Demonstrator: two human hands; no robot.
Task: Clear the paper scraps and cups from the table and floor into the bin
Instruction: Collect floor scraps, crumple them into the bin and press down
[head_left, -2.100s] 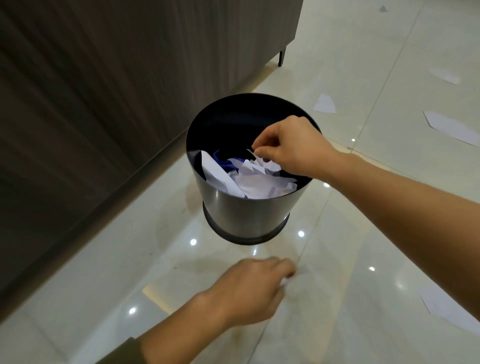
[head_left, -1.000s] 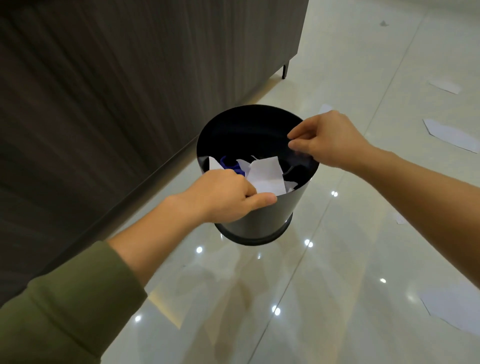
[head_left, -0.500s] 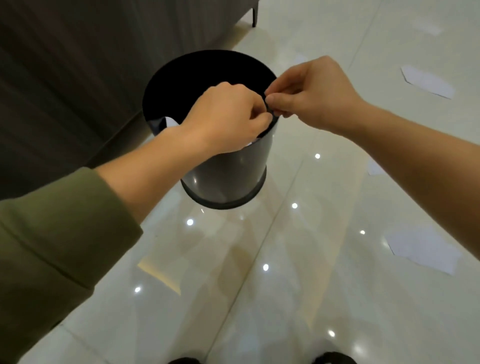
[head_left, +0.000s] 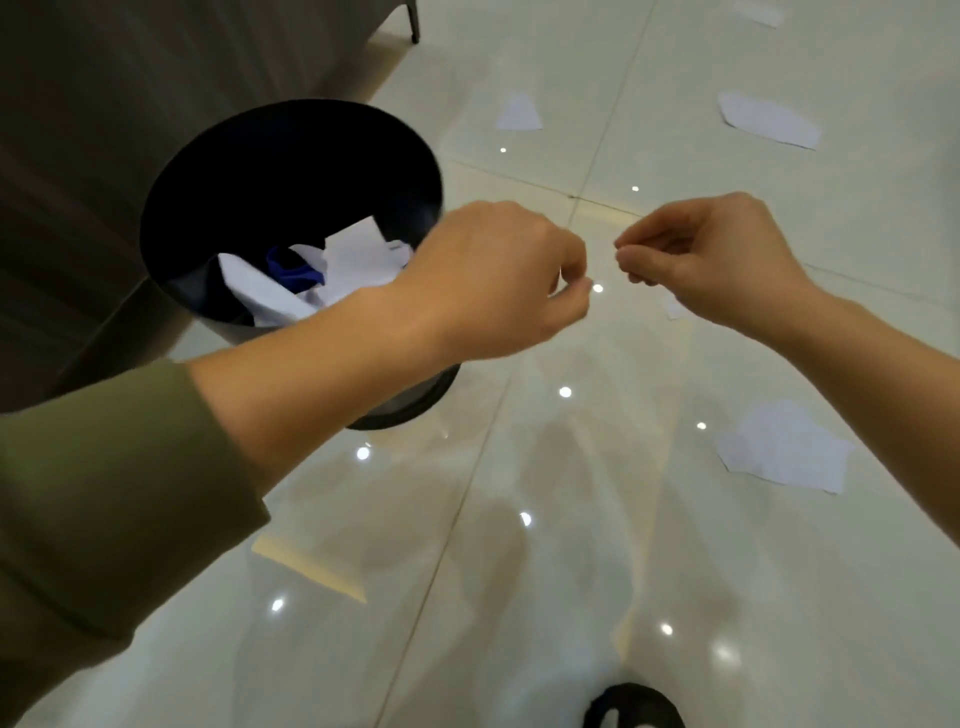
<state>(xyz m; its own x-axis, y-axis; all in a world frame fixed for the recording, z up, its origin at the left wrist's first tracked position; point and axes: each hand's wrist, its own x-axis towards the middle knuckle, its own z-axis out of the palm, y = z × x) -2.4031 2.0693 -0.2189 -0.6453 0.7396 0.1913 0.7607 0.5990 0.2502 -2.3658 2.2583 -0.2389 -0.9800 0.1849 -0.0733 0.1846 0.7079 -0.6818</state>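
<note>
We hold both hands up beside the bin (head_left: 208, 171), off its rim and over the floor (head_left: 519, 571). The left hand (head_left: 493, 280) has its grip curled, thumb and forefinger pinched together; there may be a sliver of white between them, but we cannot tell for sure. The right hand (head_left: 711, 260) is pinched the same way, and we cannot make out anything in it.

The risk, as we judge it: if either pinch does hold a tiny shred, letting go here drops it on the tiles, not in the bin, because the hands sit to the side of the opening. Small bits are also easy to lose on this glossy, reflective floor.

Inside the bin we see crumpled white paper (head_left: 353, 260) piled low, with something blue (head_left: 293, 267) tucked among it; plenty of room above.

Still to collect: a large scrap (head_left: 779, 452) near our right, a small scrap (head_left: 674, 306) under the right hand, and three more farther off (head_left: 519, 111) (head_left: 769, 122) (head_left: 758, 10). No cups in sight.
</note>
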